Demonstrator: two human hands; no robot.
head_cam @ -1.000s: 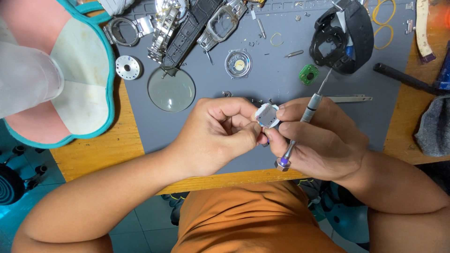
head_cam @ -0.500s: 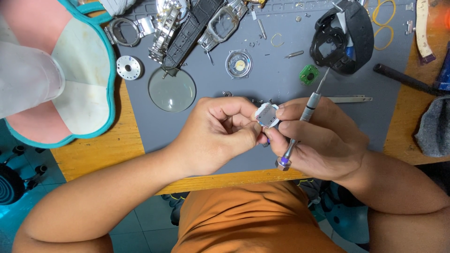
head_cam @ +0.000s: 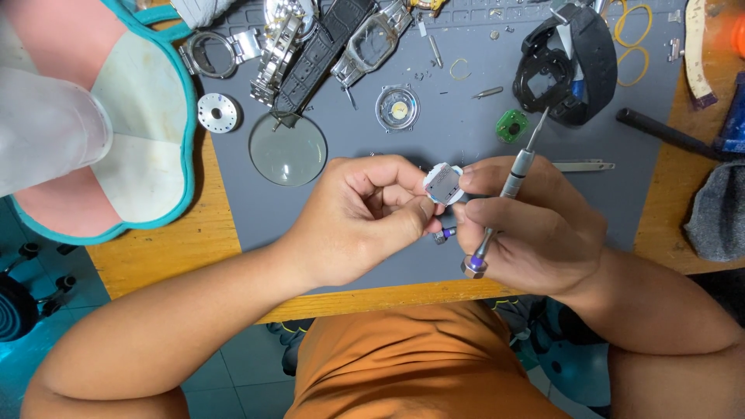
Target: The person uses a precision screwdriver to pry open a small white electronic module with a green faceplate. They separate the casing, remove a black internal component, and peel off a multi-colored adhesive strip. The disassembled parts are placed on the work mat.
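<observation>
Our left hand and right hand pinch the small square watch part between fingertips, above the grey mat. Right hand also clamps the slim screwdriver, tip pointing away, just beside the part.

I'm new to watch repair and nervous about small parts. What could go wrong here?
The small square watch part is pinched between fingertips of both the left hand and right hand, above the grey mat; it could slip and drop. The screwdriver tucked in the right hand might scrape it.
</observation>
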